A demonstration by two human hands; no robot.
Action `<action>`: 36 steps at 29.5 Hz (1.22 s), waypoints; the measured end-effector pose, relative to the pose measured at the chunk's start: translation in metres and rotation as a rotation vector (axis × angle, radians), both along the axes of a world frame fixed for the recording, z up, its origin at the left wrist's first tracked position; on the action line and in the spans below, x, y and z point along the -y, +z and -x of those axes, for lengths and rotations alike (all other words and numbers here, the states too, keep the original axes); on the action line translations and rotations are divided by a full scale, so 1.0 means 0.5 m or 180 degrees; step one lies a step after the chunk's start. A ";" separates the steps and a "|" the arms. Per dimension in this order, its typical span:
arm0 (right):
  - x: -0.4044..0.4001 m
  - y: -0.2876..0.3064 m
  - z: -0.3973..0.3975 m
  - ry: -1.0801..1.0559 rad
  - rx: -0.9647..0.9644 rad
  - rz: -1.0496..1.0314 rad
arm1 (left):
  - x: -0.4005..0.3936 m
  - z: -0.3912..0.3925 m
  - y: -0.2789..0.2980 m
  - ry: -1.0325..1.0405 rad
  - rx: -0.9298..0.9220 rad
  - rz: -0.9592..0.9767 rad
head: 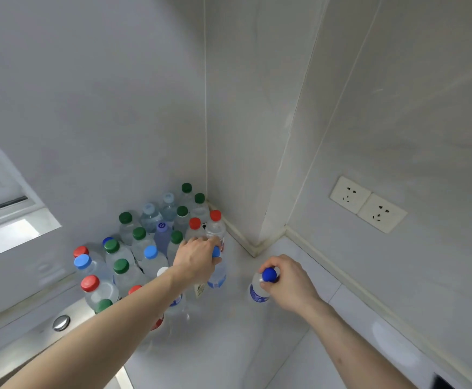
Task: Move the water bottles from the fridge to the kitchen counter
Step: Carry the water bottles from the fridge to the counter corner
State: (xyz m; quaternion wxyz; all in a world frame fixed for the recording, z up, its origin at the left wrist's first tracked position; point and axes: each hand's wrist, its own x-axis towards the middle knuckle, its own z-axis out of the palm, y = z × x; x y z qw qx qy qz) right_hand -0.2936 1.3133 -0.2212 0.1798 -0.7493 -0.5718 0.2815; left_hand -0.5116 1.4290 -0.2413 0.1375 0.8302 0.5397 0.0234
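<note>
On counter (pixel 229 346) corner, left hand (pixel 196 262) gripping light-blue-cap bottle (pixel 217 272) at cluster (pixel 150 245) edge; right hand (pixel 291 282) pinching blue-cap bottle (pixel 260 290) neck. Risk imo: left bottle squeezing in, nudging neighbours, dominoes tipping whole packed bunch.

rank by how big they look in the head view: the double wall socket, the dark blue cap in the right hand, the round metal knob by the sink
1. wall socket, clearly largest
2. metal knob and dark blue cap in the right hand: they look about alike, so I won't rank them.
</note>
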 end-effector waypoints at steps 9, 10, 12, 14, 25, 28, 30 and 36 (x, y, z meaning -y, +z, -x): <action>-0.116 -0.055 0.015 0.0026 -0.0013 0.0078 | -0.044 -0.011 -0.004 0.0058 -0.0056 -0.0070; -0.123 -0.058 0.015 0.0015 0.0000 0.0085 | -0.044 -0.011 0.000 0.0071 -0.0076 -0.0077; -0.150 -0.073 0.021 0.0015 0.0032 0.0113 | -0.054 -0.004 -0.004 0.0137 -0.0073 -0.0069; -0.175 -0.086 0.028 0.0037 0.0068 0.0125 | -0.062 0.003 -0.006 0.0196 -0.0041 -0.0094; -0.273 -0.136 0.083 0.0111 0.0042 0.0047 | -0.054 0.026 0.004 0.0159 -0.0033 -0.0494; -0.283 -0.151 0.095 0.0038 0.0008 0.0067 | -0.041 0.035 -0.002 0.0117 0.0061 -0.0444; -0.290 -0.153 0.100 -0.0058 -0.0112 0.0066 | -0.035 0.042 -0.007 0.0106 0.0084 -0.0378; -0.281 -0.149 0.100 0.0093 -0.0083 0.0122 | -0.020 0.048 -0.007 0.0123 0.0060 -0.0291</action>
